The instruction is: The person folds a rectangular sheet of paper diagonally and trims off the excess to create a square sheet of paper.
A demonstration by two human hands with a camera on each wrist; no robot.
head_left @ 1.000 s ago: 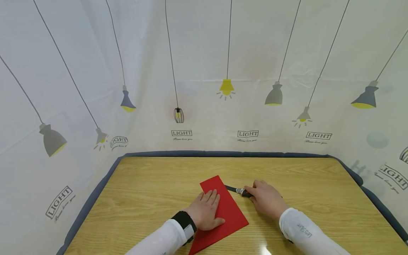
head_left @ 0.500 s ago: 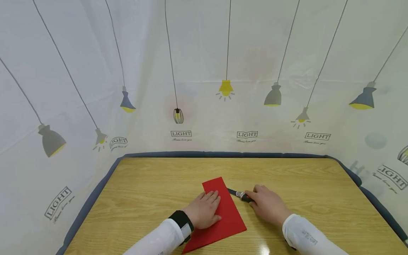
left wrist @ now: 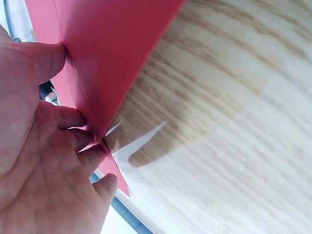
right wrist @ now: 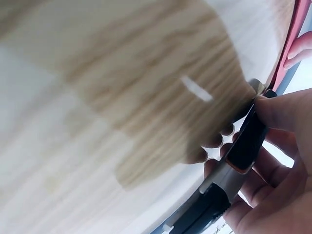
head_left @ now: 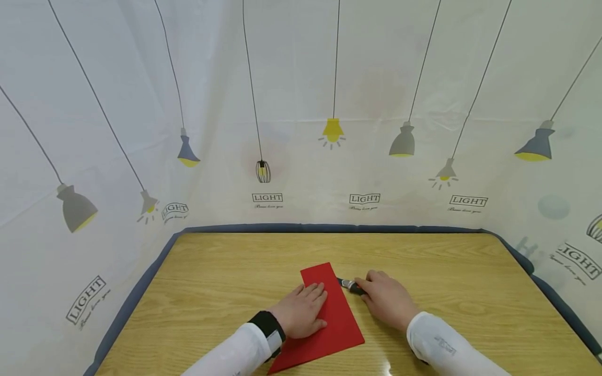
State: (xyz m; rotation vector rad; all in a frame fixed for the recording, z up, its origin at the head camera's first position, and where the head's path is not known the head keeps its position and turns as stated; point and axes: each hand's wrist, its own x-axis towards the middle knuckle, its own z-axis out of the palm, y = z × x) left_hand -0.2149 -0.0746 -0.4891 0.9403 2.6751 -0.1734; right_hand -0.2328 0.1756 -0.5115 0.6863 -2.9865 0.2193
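Note:
A folded sheet of red paper [head_left: 340,329] lies slanted on the wooden table. My left hand [head_left: 298,313] rests on it, fingers spread and nearly straight. In the left wrist view, a fold line runs down the red paper [left wrist: 109,53] beside the thumb. My right hand [head_left: 388,300] grips a black and grey utility knife [head_left: 356,288] at the paper's right edge. Its blade points left, and the tip is hidden at or under that edge. Fingers and thumb curl round the utility knife's handle [right wrist: 243,141] in the right wrist view.
The wooden table [head_left: 226,282] stretches around the paper on all sides. Blue-grey padding [head_left: 301,227] borders its far and side edges. Behind it hangs a white curtain [head_left: 301,78] printed with lamps.
The red paper has turned a little, its lower right corner coming nearer. My right hand has lately shifted left with the utility knife, and less of the blade shows. The left hand stays on the paper.

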